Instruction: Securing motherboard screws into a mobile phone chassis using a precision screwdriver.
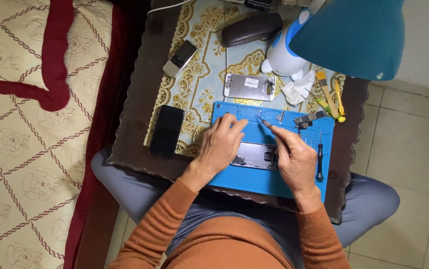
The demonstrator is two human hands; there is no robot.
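Opened grey phone chassis [255,155] lies mid blue rectangular silicone work mat [274,182], near the table's front edge. Left hand [219,144] rests on its left end, fingers spread flat. Right hand [294,159] fingers pinched on thin metal tweezers [264,122], tips above the chassis, toward the mat's far edge.

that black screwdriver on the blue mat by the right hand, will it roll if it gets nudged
Probably: the screwdriver looks slim and round, lying loose on the flat blue mat, so a sideways nudge from the right hand could roll it. The mat looks rubbery, which may slow it. It seems stiff and light, easy to pinch up.
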